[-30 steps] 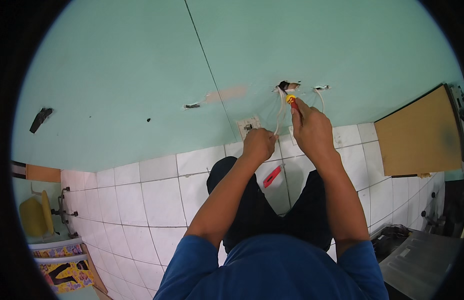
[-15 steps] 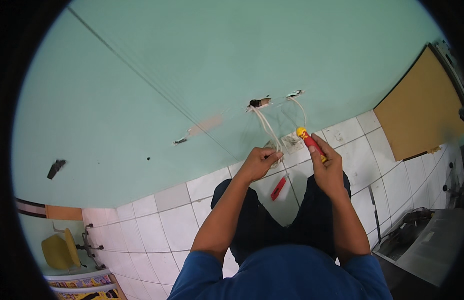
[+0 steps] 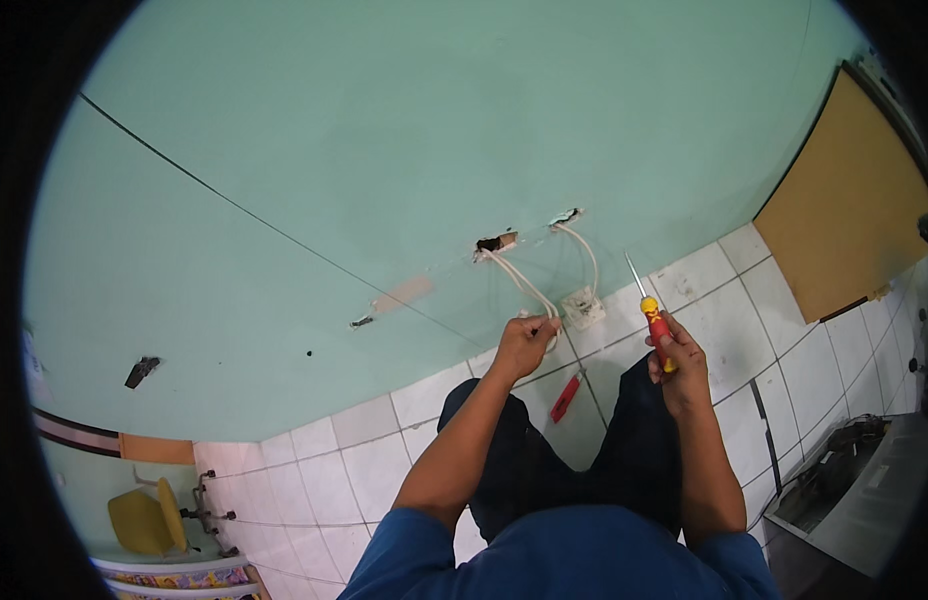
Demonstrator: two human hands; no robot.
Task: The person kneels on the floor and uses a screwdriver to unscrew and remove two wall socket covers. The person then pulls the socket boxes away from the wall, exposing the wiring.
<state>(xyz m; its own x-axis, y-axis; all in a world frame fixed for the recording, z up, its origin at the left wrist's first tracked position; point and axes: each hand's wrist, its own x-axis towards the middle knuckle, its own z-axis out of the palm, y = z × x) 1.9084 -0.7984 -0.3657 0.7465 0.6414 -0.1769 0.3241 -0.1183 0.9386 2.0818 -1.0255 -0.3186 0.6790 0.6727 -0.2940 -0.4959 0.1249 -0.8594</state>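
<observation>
White electrical cables (image 3: 529, 288) come out of a broken hole (image 3: 496, 244) in the green wall. My left hand (image 3: 527, 345) pinches them low down, close to the floor. Held by its red and yellow handle, a screwdriver (image 3: 659, 322) is in my right hand (image 3: 682, 372), its metal shaft slanting up to the left. The screwdriver tip touches nothing that I can make out. Between my knees on the tiles lies a red utility knife (image 3: 565, 397). A whitish square box or plate (image 3: 583, 309) sits by the wall's foot, below another cable (image 3: 588, 250).
A second hole (image 3: 565, 217) opens in the wall to the right. Against the right side leans a brown board (image 3: 844, 200), with a grey metal case (image 3: 864, 510) nearer me. An olive chair (image 3: 144, 520) stands far left on white tiles (image 3: 374, 470).
My right hand has drawn right and down with the screwdriver, away from the cables, and its shaft now shows plainly. The left hand keeps its hold. The whole view has shifted slightly.
</observation>
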